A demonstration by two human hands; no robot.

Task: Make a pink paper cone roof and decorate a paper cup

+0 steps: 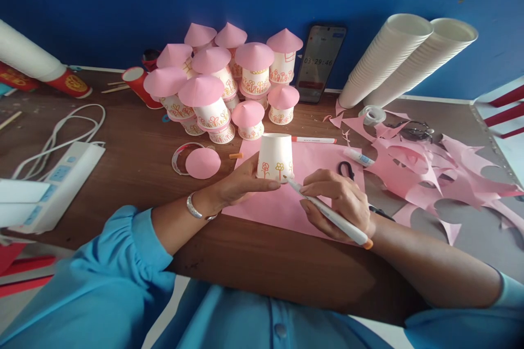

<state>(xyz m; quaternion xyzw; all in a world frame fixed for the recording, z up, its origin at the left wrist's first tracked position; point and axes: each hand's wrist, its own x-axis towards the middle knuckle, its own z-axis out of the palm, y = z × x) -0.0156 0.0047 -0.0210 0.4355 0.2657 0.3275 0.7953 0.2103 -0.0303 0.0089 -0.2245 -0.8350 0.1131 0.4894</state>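
My left hand (pixel 241 182) grips an upside-down white paper cup (pixel 276 150) by its lower edge, thumb along the rim. Red and yellow-orange flowers are drawn around the cup's lower part. In my right hand (pixel 341 204) is a white marker (pixel 333 218) with an orange end, its tip at or very close to the cup near the flowers. Under both hands lies a pink paper sheet (pixel 303 212). Just behind the cup rests another white marker (pixel 313 140) with an orange-red cap. A loose orange cap (pixel 236 156) lies left of the cup.
Several decorated cups with pink cone roofs (pixel 210 87) stand behind. A phone (pixel 321 62) showing a timer leans on the blue wall, beside tall stacks of cups (pixel 385 60). Pink scraps (pixel 417 163), scissors (pixel 346 169) and a glue tube (pixel 359 157) lie right; a power strip (pixel 61 185) left.
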